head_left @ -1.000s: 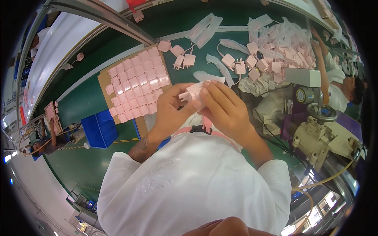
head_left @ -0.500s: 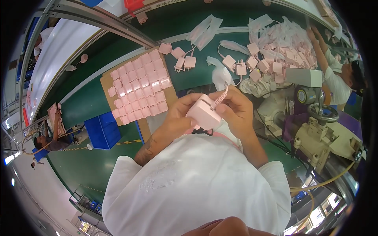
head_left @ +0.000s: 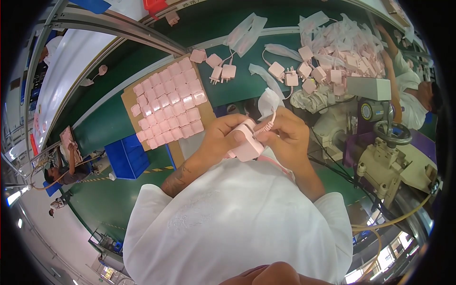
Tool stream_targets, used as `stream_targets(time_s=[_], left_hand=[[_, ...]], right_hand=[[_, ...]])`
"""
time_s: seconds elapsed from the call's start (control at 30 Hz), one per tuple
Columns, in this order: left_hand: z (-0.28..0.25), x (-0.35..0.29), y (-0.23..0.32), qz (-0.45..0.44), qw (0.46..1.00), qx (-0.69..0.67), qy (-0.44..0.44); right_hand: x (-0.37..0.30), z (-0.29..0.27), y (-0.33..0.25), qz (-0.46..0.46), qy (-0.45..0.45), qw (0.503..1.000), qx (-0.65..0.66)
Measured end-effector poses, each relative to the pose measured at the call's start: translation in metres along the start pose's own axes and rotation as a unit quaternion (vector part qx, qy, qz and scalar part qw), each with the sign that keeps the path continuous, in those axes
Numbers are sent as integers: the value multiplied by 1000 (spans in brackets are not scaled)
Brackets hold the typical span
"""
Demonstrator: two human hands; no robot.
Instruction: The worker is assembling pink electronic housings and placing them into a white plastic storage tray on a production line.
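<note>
The pink charger (head_left: 244, 142) has tilted slightly since earlier. Both hands, left hand (head_left: 219, 135) and right hand (head_left: 287, 135), clamp it; its coiled cord (head_left: 267, 124), seemingly pinched, wants steady, gentle guiding.

From my remote seat, the packaging I can pick out is mostly clear plastic bags. A pair of empty clear bags (head_left: 247, 31) lies flat on the green belt near the top centre, overlapping each other. Another clear bag (head_left: 267, 80) lies below them, long and narrow, beside the loose pink chargers. A crumpled white bag (head_left: 269, 100) sits just above my hands. At upper right, a heap of bagged pink chargers (head_left: 349, 40) covers the belt. A flat brown cardboard sheet (head_left: 129, 99) carries rows of pink blocks. I see no screens or signs.
</note>
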State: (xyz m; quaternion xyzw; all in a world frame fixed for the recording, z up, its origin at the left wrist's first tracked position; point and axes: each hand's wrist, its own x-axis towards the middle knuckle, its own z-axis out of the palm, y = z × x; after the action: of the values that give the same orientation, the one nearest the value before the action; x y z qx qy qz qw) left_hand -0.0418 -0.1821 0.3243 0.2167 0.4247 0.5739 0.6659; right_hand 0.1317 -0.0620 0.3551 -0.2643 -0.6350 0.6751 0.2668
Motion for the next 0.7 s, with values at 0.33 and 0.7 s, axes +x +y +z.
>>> stream_targets(time_s=[0.33, 0.7], left_hand=[[-2, -2, 2, 81, 993, 87, 13], [13, -1, 7, 289, 935, 170, 114]], right_hand=[[11, 0, -11, -73, -39, 988, -132], [9, 15, -1, -52, -28, 997, -48]])
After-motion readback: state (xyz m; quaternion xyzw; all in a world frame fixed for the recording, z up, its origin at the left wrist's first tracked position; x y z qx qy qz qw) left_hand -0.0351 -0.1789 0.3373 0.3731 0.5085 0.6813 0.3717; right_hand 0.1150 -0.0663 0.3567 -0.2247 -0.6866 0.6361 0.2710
